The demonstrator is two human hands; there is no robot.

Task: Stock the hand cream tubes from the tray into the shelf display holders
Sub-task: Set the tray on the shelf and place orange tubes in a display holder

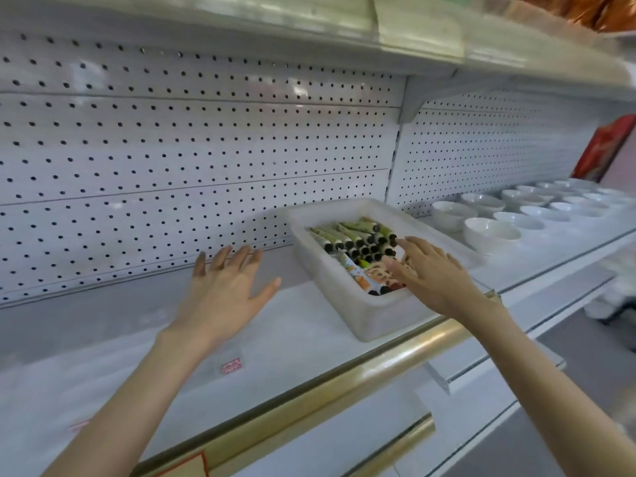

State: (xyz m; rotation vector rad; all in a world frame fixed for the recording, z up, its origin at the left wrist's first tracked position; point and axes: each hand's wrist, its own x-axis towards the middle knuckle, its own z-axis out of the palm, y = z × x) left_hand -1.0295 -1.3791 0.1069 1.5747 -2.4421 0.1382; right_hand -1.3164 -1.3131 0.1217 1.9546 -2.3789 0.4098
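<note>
A translucent white tray (361, 315) sits on the white shelf, holding several hand cream tubes (358, 239) with dark caps and green or patterned bodies. My right hand (433, 273) reaches over the tray's near right side with straight fingers above the tubes, holding nothing. My left hand (223, 290) hovers over the bare shelf to the left of the tray, fingers spread and palm down. Clear display holders (223, 363) lie faintly visible on the shelf below my left wrist, with a small red label.
A perforated white back panel (172, 166) rises behind the shelf. Several white bowls (488, 234) stand in rows on the shelf to the right. A gold rail (344, 380) runs along the shelf's front edge. Another shelf overhangs above.
</note>
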